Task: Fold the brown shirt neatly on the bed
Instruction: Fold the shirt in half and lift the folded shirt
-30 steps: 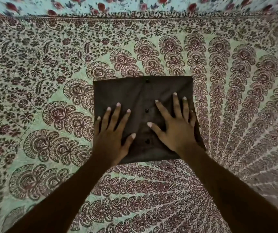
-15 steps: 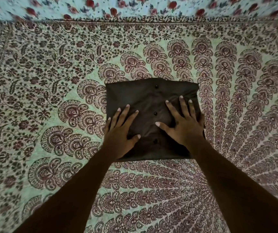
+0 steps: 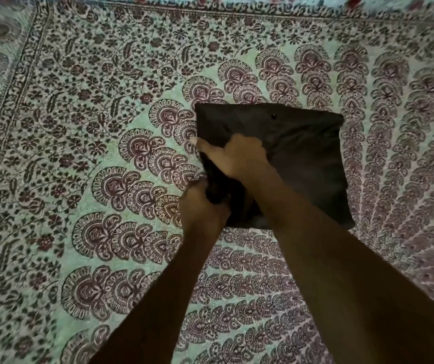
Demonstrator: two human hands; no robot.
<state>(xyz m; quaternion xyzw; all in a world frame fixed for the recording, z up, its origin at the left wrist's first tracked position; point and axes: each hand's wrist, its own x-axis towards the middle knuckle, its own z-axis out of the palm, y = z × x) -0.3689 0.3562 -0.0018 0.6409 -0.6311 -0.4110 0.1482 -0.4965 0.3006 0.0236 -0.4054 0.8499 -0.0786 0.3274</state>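
The brown shirt [image 3: 302, 151] lies folded into a rough square on the patterned bed sheet [image 3: 105, 127], one dark button showing near its far edge. My left hand [image 3: 205, 206] is closed on the shirt's near-left edge, bunching the cloth. My right hand [image 3: 237, 156] reaches across to the shirt's left edge, fingers curled into the fabric, thumb pointing left. The shirt's near-left corner is hidden under both hands and my right forearm.
The green and maroon printed sheet covers the whole bed around the shirt. Its border band [image 3: 19, 82] runs along the left and the far side. A floral cloth [image 3: 368, 1] shows at the far edge.
Both hands were pressing flat on the shirt with fingers spread. Now both have moved to its left edge and closed on the cloth. The view has shifted left.
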